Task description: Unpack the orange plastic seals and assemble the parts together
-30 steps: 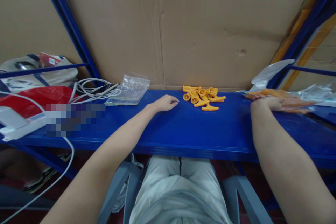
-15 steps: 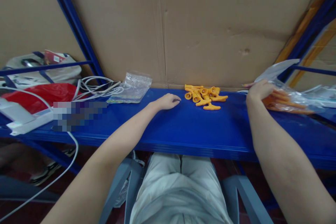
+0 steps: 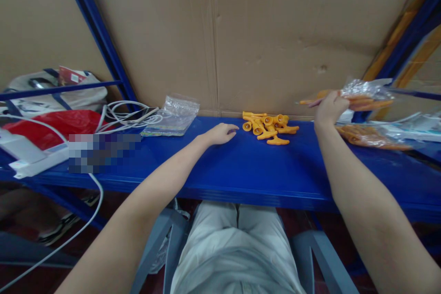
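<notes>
My right hand (image 3: 331, 109) is raised over the right side of the blue tabletop, its fingers closed round a bundle of long orange sticks (image 3: 370, 103). Crumpled clear plastic clings to the bundle; whether it wraps all of them I cannot tell. Under it, another clear bag of orange pieces (image 3: 372, 138) lies on the table. My left hand (image 3: 222, 133) rests on the table, thumb and fingers a little apart with nothing held. Just right of it is a loose pile of yellow T-shaped plastic handles (image 3: 270, 125), some showing round hollow ends.
Clear plastic bags (image 3: 172, 119) lie left of my left hand, by coiled white cables (image 3: 129, 117). Farther left are a red plastic bag (image 3: 62, 121) and a white power strip (image 3: 41, 161). Cardboard (image 3: 258, 41) backs the table; blue posts (image 3: 99, 32) stand at both sides.
My right hand has lifted the bundle of orange sticks off the bag beneath and moved slightly left with it. The left hand and the yellow handles stay where they were.
</notes>
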### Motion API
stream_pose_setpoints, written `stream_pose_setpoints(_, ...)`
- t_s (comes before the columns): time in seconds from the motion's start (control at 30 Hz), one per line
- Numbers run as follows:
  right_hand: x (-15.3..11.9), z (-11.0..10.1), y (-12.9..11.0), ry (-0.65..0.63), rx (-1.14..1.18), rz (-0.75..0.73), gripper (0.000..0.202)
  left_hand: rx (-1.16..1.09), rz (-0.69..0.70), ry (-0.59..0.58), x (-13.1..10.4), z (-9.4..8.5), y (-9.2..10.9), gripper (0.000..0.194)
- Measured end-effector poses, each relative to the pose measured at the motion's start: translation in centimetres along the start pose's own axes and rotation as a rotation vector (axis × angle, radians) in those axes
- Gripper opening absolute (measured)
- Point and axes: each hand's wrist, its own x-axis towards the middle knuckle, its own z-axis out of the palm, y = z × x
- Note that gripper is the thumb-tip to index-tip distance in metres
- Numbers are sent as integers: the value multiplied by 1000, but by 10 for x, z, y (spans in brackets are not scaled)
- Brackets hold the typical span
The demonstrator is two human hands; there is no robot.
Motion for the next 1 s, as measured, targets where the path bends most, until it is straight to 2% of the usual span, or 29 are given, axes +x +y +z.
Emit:
stream_pose_setpoints(0.03, -4, 1, -7, 6, 108, -21, 62, -23, -14, 14, 0, 1, 0, 52)
stream_pose_setpoints(0.13, -22, 4, -29, -83, 306, -78, 63, -76, -23, 97, 0, 3, -1, 70)
stream_pose_setpoints(0.33, -58, 16, -50, -325, 448, -78, 57, -56, 45, 282, 3, 6, -16, 88)
stream_pose_setpoints(0.47, -78, 24, -53, -509, 503, 36, 47, -43, -12, 289, 6, 8, -24, 101)
stream_pose_setpoints(0.57, -90, 27, -53, -724, 585, 61, 48, -16, -87, 280, 2, 7, -25, 108)
stream_pose_setpoints(0.63, -95, 29, -51, -889, 645, 60, 50, 29, -108, 253, -2, 4, -24, 104)
stream_pose_setpoints(0.7, -97, 31, -48, -983, 695, 70, 51, 62, -106, 195, -6, 2, -22, 95)
stream_pose_setpoints(0.77, -96, 33, -44, -987, 723, 100, 50, 72, -116, 132, -8, 2, -18, 85)
stream_pose_setpoints(0.87, -91, 37, -36, -928, 712, 153, 47, 119, -189, 61, -6, 3, -7, 73)
stream_pose_setpoints(1.0, -85, 47, -22, -848, 636, 195, 45, 293, -279, 38, -6, -4, 13, 74)
